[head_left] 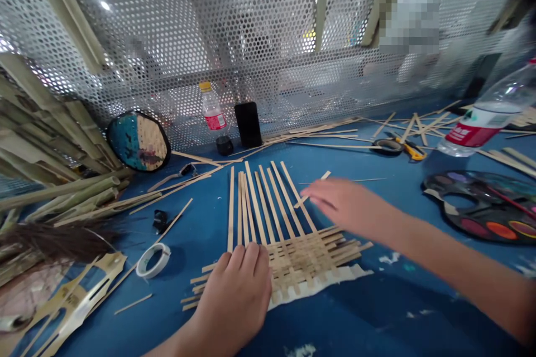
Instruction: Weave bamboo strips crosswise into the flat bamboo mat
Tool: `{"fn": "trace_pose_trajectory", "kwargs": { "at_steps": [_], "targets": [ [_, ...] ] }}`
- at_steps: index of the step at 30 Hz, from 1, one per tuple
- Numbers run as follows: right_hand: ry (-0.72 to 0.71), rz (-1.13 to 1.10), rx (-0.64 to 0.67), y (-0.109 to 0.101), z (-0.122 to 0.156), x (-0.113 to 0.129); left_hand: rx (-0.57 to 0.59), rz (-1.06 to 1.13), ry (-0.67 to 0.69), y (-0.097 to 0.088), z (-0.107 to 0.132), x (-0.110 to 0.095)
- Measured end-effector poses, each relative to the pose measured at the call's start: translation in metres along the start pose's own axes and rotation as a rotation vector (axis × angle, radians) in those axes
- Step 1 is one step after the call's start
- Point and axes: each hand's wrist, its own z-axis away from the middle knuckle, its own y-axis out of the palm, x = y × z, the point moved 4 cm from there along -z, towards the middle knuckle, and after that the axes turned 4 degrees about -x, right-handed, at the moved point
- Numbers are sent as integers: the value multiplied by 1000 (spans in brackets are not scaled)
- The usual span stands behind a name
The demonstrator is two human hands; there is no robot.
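Note:
A partly woven mat of pale bamboo strips (299, 256) lies on the blue table, its long upright strips fanning away from me. White tape or paper shows along its near edge. My left hand (238, 290) presses down on the left side of the weave, fingers close together and bent, the thumb hidden. Over the upper right of the mat, my right hand (341, 203) pinches a short bamboo strip (300, 202). That strip slants across the rightmost upright strip, and its far end shows beyond the fingers.
A tape roll (153, 261) sits left of the mat. Behind stand a small bottle (214, 114), a phone (248, 124) and a round woven piece (139, 141). Scissors (412, 149), a large bottle (477, 122) and a paint palette (481, 223) are right. Bamboo pieces (79, 195) crowd the left.

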Motion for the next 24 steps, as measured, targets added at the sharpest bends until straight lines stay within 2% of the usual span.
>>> {"fn": "trace_pose_trajectory", "kwargs": {
  "at_steps": [2, 3, 5, 7, 9, 14, 17, 20, 22, 24],
  "targets": [
    [8, 54, 17, 3, -11, -36, -8, 6, 4, -2, -1, 0],
    [15, 38, 79, 8, -14, -52, -29, 10, 3, -4, -1, 1],
    [4, 22, 114, 17, -17, -73, -117, 9, -3, -7, -1, 1],
    [4, 80, 90, 22, -17, -84, -218, 15, 22, -9, 0, 1],
    [27, 164, 51, 23, -15, -90, -261, 53, 70, -8, 2, 1],
    [174, 283, -52, 10, -10, -111, -219, 237, 77, -1, 3, 7],
    [262, 341, -137, -1, -7, -121, -219, 346, 58, -6, 3, 9],
    [239, 318, -206, -9, -8, -104, -185, 399, 63, -16, 5, 3],
    [120, 194, -242, -10, -7, -73, -138, 387, 91, -22, 9, -8],
    [-58, 42, -209, -5, -3, -30, -119, 326, 133, -26, 14, -20]
  ]
}}
